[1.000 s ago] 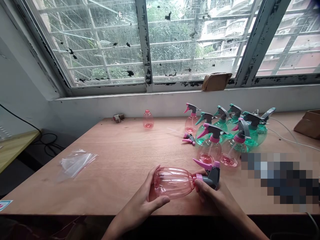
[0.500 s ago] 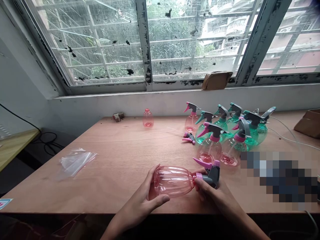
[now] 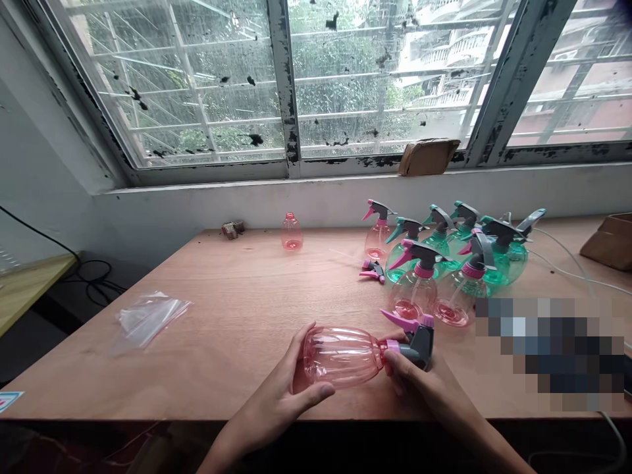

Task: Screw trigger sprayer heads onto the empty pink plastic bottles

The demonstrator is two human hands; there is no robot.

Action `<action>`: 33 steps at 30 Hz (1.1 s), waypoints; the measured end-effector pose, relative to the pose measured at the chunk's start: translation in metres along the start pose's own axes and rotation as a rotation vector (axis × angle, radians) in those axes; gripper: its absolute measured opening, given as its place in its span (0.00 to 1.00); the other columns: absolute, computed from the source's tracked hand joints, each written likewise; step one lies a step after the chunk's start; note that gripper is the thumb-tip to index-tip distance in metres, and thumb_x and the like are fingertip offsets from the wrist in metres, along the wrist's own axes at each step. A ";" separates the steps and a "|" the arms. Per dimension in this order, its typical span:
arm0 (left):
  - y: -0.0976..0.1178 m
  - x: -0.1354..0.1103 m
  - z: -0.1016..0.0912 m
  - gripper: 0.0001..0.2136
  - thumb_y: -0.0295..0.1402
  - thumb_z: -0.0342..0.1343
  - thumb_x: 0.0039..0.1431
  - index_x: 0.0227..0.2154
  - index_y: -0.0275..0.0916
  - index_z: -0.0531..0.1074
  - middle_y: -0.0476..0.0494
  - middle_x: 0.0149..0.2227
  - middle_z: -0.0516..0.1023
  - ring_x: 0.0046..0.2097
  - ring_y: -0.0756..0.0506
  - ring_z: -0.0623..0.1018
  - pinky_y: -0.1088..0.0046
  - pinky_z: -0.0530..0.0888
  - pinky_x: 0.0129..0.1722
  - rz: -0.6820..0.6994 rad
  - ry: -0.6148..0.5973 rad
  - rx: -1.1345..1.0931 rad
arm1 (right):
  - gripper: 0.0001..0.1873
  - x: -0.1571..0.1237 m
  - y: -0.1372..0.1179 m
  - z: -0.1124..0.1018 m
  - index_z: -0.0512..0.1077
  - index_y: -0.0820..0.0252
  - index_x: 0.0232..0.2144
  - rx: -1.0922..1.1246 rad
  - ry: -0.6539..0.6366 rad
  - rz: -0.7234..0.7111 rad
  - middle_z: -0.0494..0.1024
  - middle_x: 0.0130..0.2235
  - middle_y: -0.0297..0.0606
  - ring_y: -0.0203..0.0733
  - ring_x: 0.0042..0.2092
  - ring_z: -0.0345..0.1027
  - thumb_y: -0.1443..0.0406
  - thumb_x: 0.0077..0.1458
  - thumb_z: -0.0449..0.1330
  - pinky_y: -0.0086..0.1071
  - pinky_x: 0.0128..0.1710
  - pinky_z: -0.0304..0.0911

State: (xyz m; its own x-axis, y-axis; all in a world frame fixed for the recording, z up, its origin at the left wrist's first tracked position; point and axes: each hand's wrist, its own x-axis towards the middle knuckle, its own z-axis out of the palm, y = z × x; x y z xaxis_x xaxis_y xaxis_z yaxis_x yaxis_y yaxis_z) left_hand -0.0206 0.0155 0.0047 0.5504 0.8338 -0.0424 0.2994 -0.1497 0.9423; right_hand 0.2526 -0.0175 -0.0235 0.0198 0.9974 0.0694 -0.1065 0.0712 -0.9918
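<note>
A clear pink spray bottle (image 3: 340, 355) lies on its side near the front edge of the wooden table (image 3: 237, 309). My left hand (image 3: 286, 392) is wrapped round the bottle's body. My right hand (image 3: 419, 385) grips its pink collar and the grey and pink trigger head (image 3: 417, 339) at the neck. A loose pink and grey trigger head (image 3: 374, 270) lies further back on the table.
Several finished pink and green spray bottles (image 3: 444, 263) stand at the back right. A headless pink bottle (image 3: 291, 232) stands near the wall. A clear plastic bag (image 3: 148, 316) lies at the left. A cardboard box (image 3: 609, 240) and white cable (image 3: 567, 270) are at the right.
Both hands have kept their grip on the bottle, and my right fingers have shifted slightly on the collar. The view has drifted down a little.
</note>
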 end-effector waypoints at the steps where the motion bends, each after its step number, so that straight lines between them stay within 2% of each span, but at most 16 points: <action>1: 0.000 0.000 0.000 0.42 0.46 0.63 0.64 0.72 0.49 0.44 0.43 0.75 0.49 0.75 0.37 0.52 0.53 0.49 0.74 -0.002 -0.002 -0.002 | 0.22 0.000 0.000 0.000 0.71 0.61 0.40 0.000 0.000 0.002 0.74 0.26 0.33 0.36 0.23 0.64 0.49 0.59 0.66 0.31 0.23 0.59; 33: 0.000 0.000 0.000 0.41 0.46 0.63 0.64 0.72 0.51 0.45 0.44 0.75 0.50 0.75 0.35 0.52 0.52 0.49 0.74 -0.003 0.011 0.002 | 0.22 -0.001 -0.003 0.001 0.71 0.60 0.40 -0.006 0.002 0.010 0.73 0.25 0.32 0.38 0.23 0.63 0.48 0.58 0.66 0.32 0.24 0.59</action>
State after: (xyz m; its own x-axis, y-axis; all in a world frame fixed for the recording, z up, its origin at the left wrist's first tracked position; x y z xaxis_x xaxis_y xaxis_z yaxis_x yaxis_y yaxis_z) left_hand -0.0206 0.0155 0.0049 0.5414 0.8397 -0.0413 0.3023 -0.1486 0.9416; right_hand 0.2518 -0.0191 -0.0208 0.0210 0.9980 0.0597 -0.1006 0.0615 -0.9930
